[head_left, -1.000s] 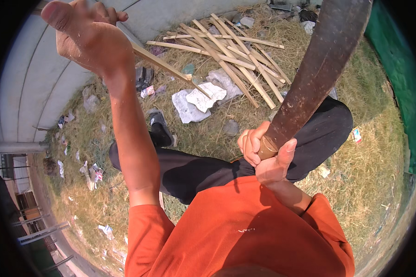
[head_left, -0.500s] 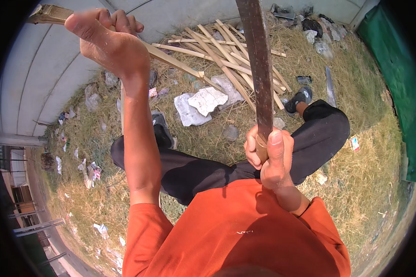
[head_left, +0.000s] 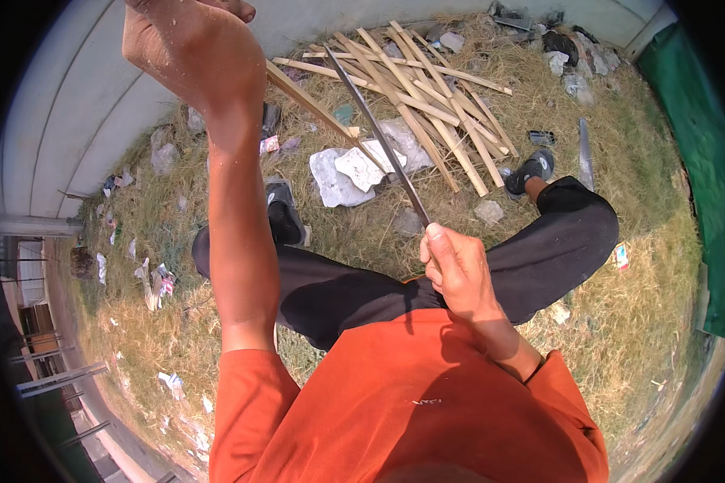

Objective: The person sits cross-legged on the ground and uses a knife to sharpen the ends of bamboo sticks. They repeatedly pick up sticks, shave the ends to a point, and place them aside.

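Raised at the upper left, my left hand (head_left: 195, 58) is closed round a pale wooden stick (head_left: 308, 98); the frame's top edge cuts off part of the fingers. The stick slants down to the right, its lower end at a white stone slab (head_left: 361, 167) lying on a greyer stone (head_left: 332, 183). In front of my body, my right hand (head_left: 457, 270) grips the handle of a long dark machete (head_left: 376, 129). The blade points up and to the left, thin edge showing, and its middle passes over the stones. In this view it crosses close to the stick's lower end.
Several pale wooden strips (head_left: 451, 113) lie crossed in a heap beyond the stones. Another long blade (head_left: 586, 153) rests on the grass by my right shoe (head_left: 532, 173). A grey wall (head_left: 72, 129) stands at the left, a green sheet (head_left: 693, 145) at the right. Litter dots the dry grass.
The machete has swung from upright to leaning up-left, its blade turned edge-on. My right hand has shifted slightly left; my left hand has moved up, partly out of frame.
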Demonstrator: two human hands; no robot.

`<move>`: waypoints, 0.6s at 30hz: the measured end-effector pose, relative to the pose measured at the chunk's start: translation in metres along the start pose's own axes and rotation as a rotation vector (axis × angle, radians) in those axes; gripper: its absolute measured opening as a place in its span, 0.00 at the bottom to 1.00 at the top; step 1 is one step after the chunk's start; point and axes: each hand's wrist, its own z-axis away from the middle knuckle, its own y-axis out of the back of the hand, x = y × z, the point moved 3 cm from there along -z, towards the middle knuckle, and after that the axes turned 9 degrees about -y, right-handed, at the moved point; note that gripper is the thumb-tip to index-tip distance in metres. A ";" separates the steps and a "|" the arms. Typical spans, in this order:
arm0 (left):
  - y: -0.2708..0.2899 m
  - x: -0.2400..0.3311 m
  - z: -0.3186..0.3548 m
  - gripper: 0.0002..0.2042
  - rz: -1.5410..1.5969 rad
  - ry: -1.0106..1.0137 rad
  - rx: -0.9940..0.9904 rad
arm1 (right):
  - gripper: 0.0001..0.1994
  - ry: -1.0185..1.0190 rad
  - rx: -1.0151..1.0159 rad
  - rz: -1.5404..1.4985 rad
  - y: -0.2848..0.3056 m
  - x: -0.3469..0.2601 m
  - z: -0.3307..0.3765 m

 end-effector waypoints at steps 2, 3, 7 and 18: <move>-0.004 0.001 0.000 0.35 0.008 -0.011 0.010 | 0.25 0.277 0.034 -0.127 0.009 -0.027 0.013; -0.009 0.003 0.001 0.35 0.009 -0.013 0.015 | 0.25 0.455 0.087 -0.249 0.010 -0.029 0.017; -0.012 0.010 0.004 0.35 0.004 -0.021 -0.008 | 0.31 0.026 0.031 0.199 -0.016 0.081 -0.025; -0.006 0.006 0.008 0.35 0.051 0.044 0.036 | 0.30 -0.591 -0.749 -1.011 -0.004 0.084 -0.031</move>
